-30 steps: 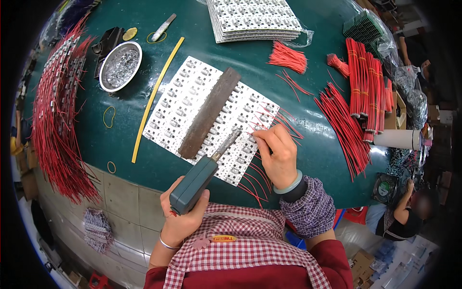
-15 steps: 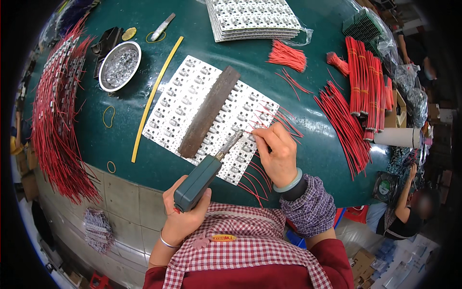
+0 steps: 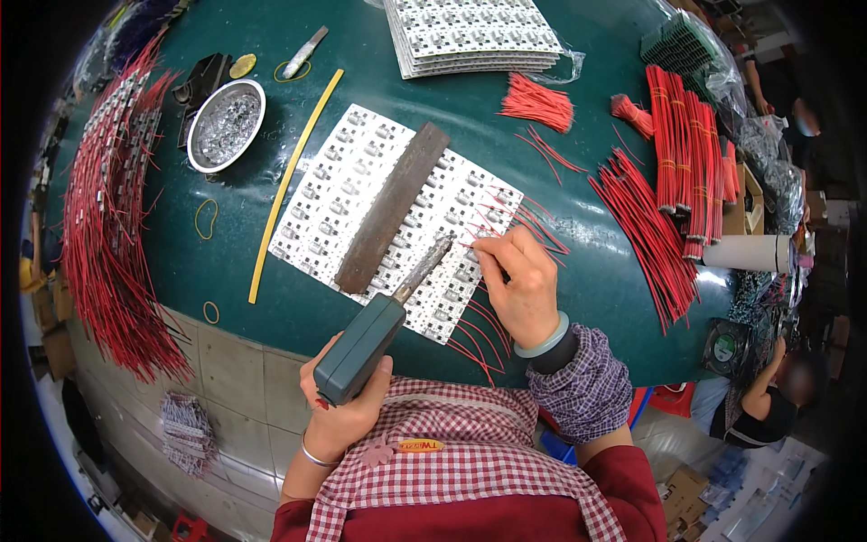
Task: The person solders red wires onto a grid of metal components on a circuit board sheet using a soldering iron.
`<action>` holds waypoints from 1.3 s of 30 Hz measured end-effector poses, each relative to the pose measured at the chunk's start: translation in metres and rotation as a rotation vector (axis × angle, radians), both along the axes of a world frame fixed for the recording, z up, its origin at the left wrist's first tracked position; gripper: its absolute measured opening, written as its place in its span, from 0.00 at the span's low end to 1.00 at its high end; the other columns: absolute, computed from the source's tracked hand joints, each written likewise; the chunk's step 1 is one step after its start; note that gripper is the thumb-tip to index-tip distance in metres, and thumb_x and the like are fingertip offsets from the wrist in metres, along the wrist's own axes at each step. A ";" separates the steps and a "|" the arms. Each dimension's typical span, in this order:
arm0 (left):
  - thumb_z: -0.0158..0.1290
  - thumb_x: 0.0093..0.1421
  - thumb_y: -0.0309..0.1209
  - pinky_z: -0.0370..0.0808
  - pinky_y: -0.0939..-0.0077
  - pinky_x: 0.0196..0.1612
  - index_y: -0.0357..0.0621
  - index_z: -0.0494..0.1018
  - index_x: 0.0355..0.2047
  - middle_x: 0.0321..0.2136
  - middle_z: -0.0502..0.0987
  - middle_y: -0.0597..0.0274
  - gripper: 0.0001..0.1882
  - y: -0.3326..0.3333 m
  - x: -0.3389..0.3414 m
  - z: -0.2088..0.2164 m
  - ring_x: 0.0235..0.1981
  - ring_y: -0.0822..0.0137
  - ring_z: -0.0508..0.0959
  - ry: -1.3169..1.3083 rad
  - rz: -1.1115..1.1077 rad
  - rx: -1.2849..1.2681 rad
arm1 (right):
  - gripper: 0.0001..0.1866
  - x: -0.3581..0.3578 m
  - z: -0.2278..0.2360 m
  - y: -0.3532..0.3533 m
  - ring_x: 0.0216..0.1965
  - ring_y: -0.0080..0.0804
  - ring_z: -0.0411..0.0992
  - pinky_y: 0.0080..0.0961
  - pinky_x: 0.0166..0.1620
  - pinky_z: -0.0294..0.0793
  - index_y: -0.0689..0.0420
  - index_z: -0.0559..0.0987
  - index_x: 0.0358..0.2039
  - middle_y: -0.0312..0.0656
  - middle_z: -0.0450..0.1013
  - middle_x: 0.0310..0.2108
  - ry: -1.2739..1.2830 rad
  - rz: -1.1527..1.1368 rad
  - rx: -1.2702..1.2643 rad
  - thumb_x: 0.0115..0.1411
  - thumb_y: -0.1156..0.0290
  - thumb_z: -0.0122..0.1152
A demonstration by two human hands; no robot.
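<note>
Head view, the only one. Left hand (image 3: 350,397) wrapped round the handle of a dark green gun-shaped tool (image 3: 363,346), fingers closed, no slack showing. Its metal tip (image 3: 432,260) points over a white sheet of small parts (image 3: 312,244). Right hand (image 3: 519,285): thumb and forefinger brought together, seemingly on a thin red wire (image 3: 466,246), just beside the tip. Whether tip and wire touch: cannot tell at this size.

The sheet lies askew near the near edge of the green table (image 3: 230,262), one corner toward the person. A dark bar (image 3: 393,212) lies across it, its far end past the sheet's upper right edge. More attached-looking wires (image 3: 479,339) trail off the lower right edge.

Risks, as I judge them. If the tip is hot (it looks like a soldering tool), a small slip of either hand could burn the right fingertips, so close are they. A tremor in the pinch could set the wire off its spot and leave a weak joint. The right wrist is close to the trailing wires; a sleeve (image 3: 582,384) catching them could tug one loose. A knock to the bar might let the sheet shift.
</note>
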State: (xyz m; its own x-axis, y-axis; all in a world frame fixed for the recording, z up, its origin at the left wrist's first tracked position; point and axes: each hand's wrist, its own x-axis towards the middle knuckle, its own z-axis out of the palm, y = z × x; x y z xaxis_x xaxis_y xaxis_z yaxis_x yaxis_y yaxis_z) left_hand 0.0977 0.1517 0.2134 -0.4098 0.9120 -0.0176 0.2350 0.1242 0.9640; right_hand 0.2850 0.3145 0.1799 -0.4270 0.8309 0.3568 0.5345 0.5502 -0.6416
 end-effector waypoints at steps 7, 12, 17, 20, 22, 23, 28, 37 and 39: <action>0.63 0.51 0.19 0.76 0.77 0.29 0.32 0.79 0.34 0.28 0.81 0.57 0.09 -0.003 -0.003 0.000 0.24 0.70 0.79 0.108 0.019 0.030 | 0.07 0.035 0.039 -0.008 0.33 0.46 0.76 0.36 0.35 0.75 0.62 0.80 0.34 0.47 0.73 0.31 -0.125 -0.115 -0.013 0.54 0.83 0.65; 0.64 0.51 0.20 0.76 0.77 0.30 0.33 0.79 0.33 0.28 0.81 0.58 0.09 -0.007 -0.002 -0.009 0.24 0.69 0.80 0.110 0.067 0.052 | 0.06 0.035 0.065 -0.016 0.32 0.45 0.75 0.35 0.34 0.74 0.62 0.80 0.34 0.47 0.73 0.31 -0.129 -0.283 0.001 0.55 0.84 0.64; 0.64 0.51 0.20 0.77 0.75 0.32 0.33 0.79 0.33 0.28 0.81 0.57 0.08 -0.004 -0.003 -0.002 0.24 0.68 0.80 0.080 0.020 0.029 | 0.07 -0.004 0.032 -0.021 0.30 0.42 0.73 0.34 0.33 0.72 0.61 0.79 0.32 0.45 0.70 0.29 0.083 -0.056 -0.013 0.52 0.84 0.67; 0.64 0.51 0.19 0.77 0.76 0.31 0.32 0.79 0.34 0.28 0.81 0.57 0.09 -0.005 -0.004 -0.003 0.25 0.69 0.80 0.130 -0.018 0.047 | 0.07 -0.014 0.006 -0.020 0.30 0.42 0.71 0.35 0.33 0.71 0.61 0.78 0.31 0.44 0.68 0.28 0.065 -0.064 -0.006 0.52 0.82 0.68; 0.63 0.51 0.19 0.77 0.76 0.30 0.32 0.79 0.34 0.28 0.81 0.57 0.09 -0.005 -0.003 -0.002 0.25 0.69 0.80 0.093 -0.010 0.040 | 0.07 -0.015 -0.002 -0.018 0.30 0.42 0.70 0.36 0.32 0.70 0.60 0.78 0.30 0.43 0.67 0.27 0.045 -0.080 0.016 0.51 0.82 0.68; 0.63 0.51 0.18 0.76 0.77 0.30 0.32 0.79 0.34 0.28 0.81 0.56 0.09 -0.005 -0.003 -0.001 0.25 0.70 0.80 0.057 -0.001 0.033 | 0.07 -0.016 -0.004 -0.016 0.29 0.41 0.70 0.36 0.32 0.70 0.60 0.78 0.30 0.43 0.66 0.27 0.026 -0.073 0.043 0.51 0.82 0.68; 0.62 0.52 0.18 0.74 0.78 0.28 0.31 0.78 0.34 0.28 0.79 0.58 0.08 -0.002 -0.004 -0.004 0.24 0.71 0.79 0.006 -0.022 0.020 | 0.08 -0.019 -0.007 -0.015 0.29 0.40 0.69 0.36 0.31 0.69 0.59 0.78 0.29 0.41 0.65 0.26 -0.001 -0.077 0.096 0.51 0.82 0.68; 0.61 0.53 0.17 0.71 0.78 0.26 0.32 0.76 0.32 0.26 0.76 0.60 0.06 0.000 -0.003 -0.006 0.23 0.72 0.76 -0.038 -0.047 -0.007 | 0.08 -0.018 -0.008 -0.014 0.29 0.39 0.69 0.35 0.31 0.69 0.60 0.79 0.30 0.40 0.65 0.26 0.020 -0.047 0.105 0.49 0.83 0.69; 0.61 0.53 0.17 0.71 0.78 0.26 0.32 0.76 0.31 0.25 0.76 0.60 0.06 0.001 -0.003 -0.005 0.22 0.72 0.76 -0.042 -0.048 -0.015 | 0.09 -0.017 -0.009 -0.014 0.29 0.39 0.69 0.36 0.31 0.69 0.60 0.79 0.30 0.41 0.65 0.26 0.000 -0.040 0.112 0.49 0.83 0.69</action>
